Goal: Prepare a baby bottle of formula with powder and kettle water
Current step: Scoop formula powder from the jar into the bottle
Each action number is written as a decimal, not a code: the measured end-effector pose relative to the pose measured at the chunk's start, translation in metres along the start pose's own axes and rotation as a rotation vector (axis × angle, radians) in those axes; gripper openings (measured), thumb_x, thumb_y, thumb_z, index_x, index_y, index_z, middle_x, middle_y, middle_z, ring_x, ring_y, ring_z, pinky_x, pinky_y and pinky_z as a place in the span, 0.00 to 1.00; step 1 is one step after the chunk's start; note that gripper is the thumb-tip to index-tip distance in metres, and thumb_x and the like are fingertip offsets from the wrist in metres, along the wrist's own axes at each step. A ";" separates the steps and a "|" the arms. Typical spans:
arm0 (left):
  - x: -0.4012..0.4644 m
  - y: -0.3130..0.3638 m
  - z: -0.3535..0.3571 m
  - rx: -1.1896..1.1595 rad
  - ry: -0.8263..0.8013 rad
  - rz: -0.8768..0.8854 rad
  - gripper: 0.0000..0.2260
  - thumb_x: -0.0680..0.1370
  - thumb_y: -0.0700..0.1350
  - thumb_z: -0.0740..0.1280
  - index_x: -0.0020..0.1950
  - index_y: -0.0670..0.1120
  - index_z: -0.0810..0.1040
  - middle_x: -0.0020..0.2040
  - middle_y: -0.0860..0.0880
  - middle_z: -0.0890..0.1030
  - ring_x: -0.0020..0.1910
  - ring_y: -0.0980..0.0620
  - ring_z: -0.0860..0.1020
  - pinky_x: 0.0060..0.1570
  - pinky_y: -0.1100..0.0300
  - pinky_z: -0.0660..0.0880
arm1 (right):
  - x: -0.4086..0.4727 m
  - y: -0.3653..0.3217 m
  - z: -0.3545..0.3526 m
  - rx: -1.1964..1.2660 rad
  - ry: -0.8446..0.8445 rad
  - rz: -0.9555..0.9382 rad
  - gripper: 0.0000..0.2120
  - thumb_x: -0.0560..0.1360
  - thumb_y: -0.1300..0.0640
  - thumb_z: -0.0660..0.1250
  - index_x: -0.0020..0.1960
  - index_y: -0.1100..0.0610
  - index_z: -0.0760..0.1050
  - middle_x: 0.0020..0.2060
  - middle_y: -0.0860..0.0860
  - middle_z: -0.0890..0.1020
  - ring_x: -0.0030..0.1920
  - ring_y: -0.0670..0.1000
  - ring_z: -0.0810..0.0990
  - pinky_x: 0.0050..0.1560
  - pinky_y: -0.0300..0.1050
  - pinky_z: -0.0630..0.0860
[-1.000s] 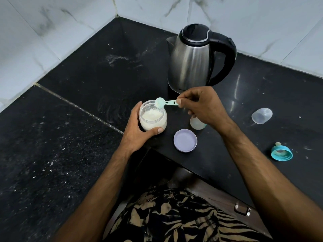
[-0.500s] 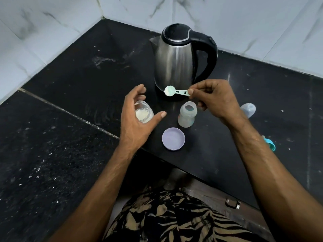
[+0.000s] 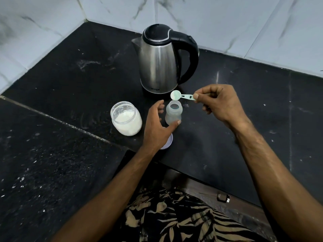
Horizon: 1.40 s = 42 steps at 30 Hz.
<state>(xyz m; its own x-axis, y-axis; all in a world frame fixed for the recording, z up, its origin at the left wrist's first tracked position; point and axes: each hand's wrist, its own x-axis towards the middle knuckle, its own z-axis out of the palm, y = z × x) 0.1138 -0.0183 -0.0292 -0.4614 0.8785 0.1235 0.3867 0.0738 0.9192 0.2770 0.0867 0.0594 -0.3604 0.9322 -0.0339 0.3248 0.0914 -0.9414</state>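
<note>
Just above the bottle mouth, I hold a scoop of powder ready to tip.

My right hand point(image 3: 222, 103) has its fingers point(image 3: 196, 96) pinched on the handle end of the scoop point(image 3: 181, 96), whose long axis runs level from right to left, bowl outward; the bowl sits slightly beyond and a little right of the open baby bottle point(image 3: 173, 112), near but not touching. My left hand point(image 3: 157, 126) cups the bottle from its left, thumb on the lower wall, fingers spread and curved around it; I cannot tell whether they touch. Left of that stands the open powder jar point(image 3: 126, 118), its lid point(image 3: 167, 143) partly under my left wrist, the kettle point(image 3: 160, 62) behind, all on the black table point(image 3: 244, 137). I judge the scoop must come toward me before turning.
</note>
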 end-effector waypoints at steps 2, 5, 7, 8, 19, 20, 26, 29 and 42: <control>0.003 0.000 0.006 0.008 -0.018 -0.003 0.36 0.68 0.47 0.79 0.72 0.45 0.67 0.64 0.50 0.74 0.60 0.55 0.74 0.59 0.56 0.74 | -0.002 0.003 -0.002 -0.013 0.002 0.008 0.04 0.75 0.60 0.74 0.46 0.62 0.83 0.30 0.48 0.83 0.24 0.42 0.75 0.25 0.34 0.73; 0.008 0.002 0.011 0.012 -0.029 -0.005 0.35 0.68 0.47 0.79 0.71 0.46 0.68 0.62 0.50 0.74 0.60 0.54 0.75 0.59 0.52 0.75 | -0.005 0.006 -0.005 -0.048 -0.003 0.002 0.03 0.75 0.60 0.74 0.46 0.60 0.84 0.30 0.48 0.83 0.24 0.42 0.76 0.25 0.35 0.74; 0.012 0.004 0.013 0.026 -0.031 -0.004 0.34 0.68 0.47 0.79 0.70 0.46 0.69 0.62 0.50 0.74 0.60 0.54 0.74 0.60 0.51 0.74 | -0.005 0.006 -0.005 -0.084 -0.009 -0.010 0.03 0.75 0.60 0.74 0.46 0.59 0.83 0.30 0.47 0.83 0.24 0.41 0.76 0.26 0.35 0.75; 0.014 0.005 0.013 0.037 -0.029 -0.001 0.33 0.68 0.47 0.79 0.69 0.46 0.69 0.62 0.50 0.74 0.60 0.54 0.74 0.60 0.51 0.74 | -0.005 0.007 -0.005 -0.102 -0.010 -0.018 0.03 0.75 0.60 0.74 0.46 0.59 0.83 0.30 0.47 0.83 0.24 0.41 0.76 0.26 0.35 0.75; 0.021 0.005 0.011 0.089 -0.041 0.041 0.25 0.69 0.45 0.79 0.62 0.46 0.74 0.59 0.49 0.75 0.58 0.50 0.75 0.58 0.47 0.75 | -0.007 0.000 0.005 -0.442 0.005 -0.174 0.02 0.75 0.58 0.73 0.44 0.55 0.83 0.28 0.41 0.79 0.26 0.39 0.78 0.30 0.28 0.72; 0.020 0.005 0.011 0.084 -0.044 0.040 0.25 0.69 0.45 0.79 0.62 0.46 0.74 0.59 0.49 0.75 0.58 0.50 0.75 0.58 0.47 0.75 | -0.008 -0.003 0.005 -0.485 0.006 -0.195 0.02 0.75 0.58 0.73 0.44 0.55 0.83 0.28 0.40 0.78 0.27 0.40 0.77 0.32 0.29 0.72; 0.021 0.005 0.010 0.074 -0.057 0.032 0.25 0.68 0.44 0.79 0.62 0.44 0.74 0.58 0.48 0.75 0.58 0.49 0.76 0.58 0.47 0.75 | -0.008 -0.022 0.015 -0.795 -0.069 -0.378 0.05 0.77 0.61 0.68 0.50 0.61 0.82 0.42 0.55 0.82 0.44 0.56 0.79 0.42 0.45 0.69; 0.022 0.004 0.010 0.076 -0.068 0.026 0.25 0.68 0.44 0.79 0.62 0.44 0.75 0.59 0.47 0.75 0.58 0.49 0.76 0.58 0.47 0.75 | -0.008 -0.027 0.022 -0.876 -0.105 -0.368 0.07 0.77 0.63 0.65 0.50 0.61 0.82 0.44 0.55 0.78 0.45 0.59 0.79 0.42 0.48 0.73; 0.028 0.001 0.007 0.087 -0.115 0.051 0.25 0.68 0.44 0.78 0.62 0.46 0.74 0.57 0.53 0.73 0.58 0.50 0.75 0.57 0.47 0.76 | -0.007 -0.024 0.044 -0.868 -0.228 -0.402 0.14 0.78 0.65 0.65 0.60 0.58 0.82 0.55 0.54 0.80 0.51 0.55 0.80 0.49 0.48 0.77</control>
<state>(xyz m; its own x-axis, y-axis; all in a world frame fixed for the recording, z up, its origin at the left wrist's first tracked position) 0.1066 0.0091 -0.0275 -0.3468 0.9301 0.1214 0.4773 0.0635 0.8764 0.2334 0.0622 0.0677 -0.7151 0.6938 0.0847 0.6380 0.6974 -0.3265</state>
